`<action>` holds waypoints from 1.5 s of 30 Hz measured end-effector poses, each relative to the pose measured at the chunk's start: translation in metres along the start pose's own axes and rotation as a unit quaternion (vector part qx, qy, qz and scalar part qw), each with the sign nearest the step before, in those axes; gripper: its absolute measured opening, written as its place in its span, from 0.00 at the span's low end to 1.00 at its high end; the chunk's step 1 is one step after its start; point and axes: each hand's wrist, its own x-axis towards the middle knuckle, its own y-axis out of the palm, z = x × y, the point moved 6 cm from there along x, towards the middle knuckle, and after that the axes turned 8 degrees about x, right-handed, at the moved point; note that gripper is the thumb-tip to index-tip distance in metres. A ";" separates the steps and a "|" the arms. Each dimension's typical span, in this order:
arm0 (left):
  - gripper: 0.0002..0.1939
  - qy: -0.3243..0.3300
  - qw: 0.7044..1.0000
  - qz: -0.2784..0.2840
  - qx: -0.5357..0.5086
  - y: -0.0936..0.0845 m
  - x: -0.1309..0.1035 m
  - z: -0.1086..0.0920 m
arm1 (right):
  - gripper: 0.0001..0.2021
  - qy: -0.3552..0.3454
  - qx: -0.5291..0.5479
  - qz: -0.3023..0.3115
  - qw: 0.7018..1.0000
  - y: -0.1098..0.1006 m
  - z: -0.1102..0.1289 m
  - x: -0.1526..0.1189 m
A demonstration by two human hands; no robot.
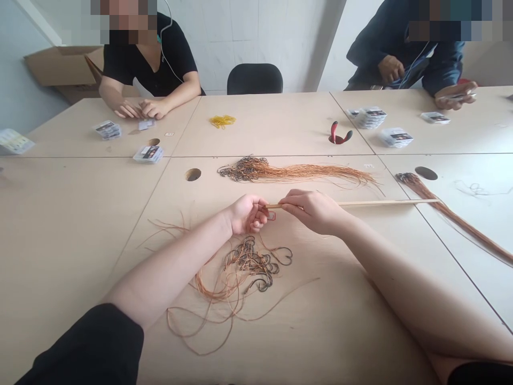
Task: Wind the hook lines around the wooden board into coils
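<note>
**Thin stick pinched between two hands above a tangle of hooks**

At the centre of the frame, a thin wooden stick (380, 202) is held by both hands. Its left end is pinched by the thumb and forefinger of the left hand (250, 215), whose other fingers are loosely curled, palm turned inward. Just beside it, the stick is gripped from above by the bunched fingers of the right hand (315, 210), back upward; its middle is hidden there, and its far end is laid across a corded bundle (452, 214) at right.

Below the hands, a tangled pile of corded hooks (250, 262) is spread, some of its cords covered by the left forearm. Another hook bundle (244, 170) is laid above. Yellow bands (223, 121) and red-handled pliers (334, 131), set in a table hole, are seen higher up. Two people are seated opposite, near clear boxes (372, 117).

Dark labels are carried by several boxes, and a red-bordered sticker (271, 216) is seen beneath the hands; no lettering can be read.
</note>
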 end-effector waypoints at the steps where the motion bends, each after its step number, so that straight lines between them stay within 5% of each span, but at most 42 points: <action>1: 0.12 0.001 1.000 0.003 -0.005 0.000 0.000 0.000 | 0.15 0.002 0.000 0.001 1.000 0.000 0.000 0.000; 6: 0.10 0.023 1.000 0.004 -0.018 -0.001 0.002 -0.002 | 0.14 0.015 -0.026 -0.012 0.999 0.003 -0.002 -0.001; 12: 0.04 0.238 0.970 -0.013 0.037 -0.003 -0.004 -0.024 | 0.15 -0.062 -0.133 -0.130 0.981 0.009 -0.001 -0.002; 15: 0.05 0.296 0.952 -0.019 0.070 -0.004 -0.006 -0.029 | 0.17 -0.089 -0.160 -0.145 0.972 0.013 -0.003 -0.003; 45: 0.03 0.258 0.963 -0.054 0.060 -0.015 0.006 -0.028 | 0.23 -0.063 -0.190 -0.096 0.975 0.023 -0.014 0.002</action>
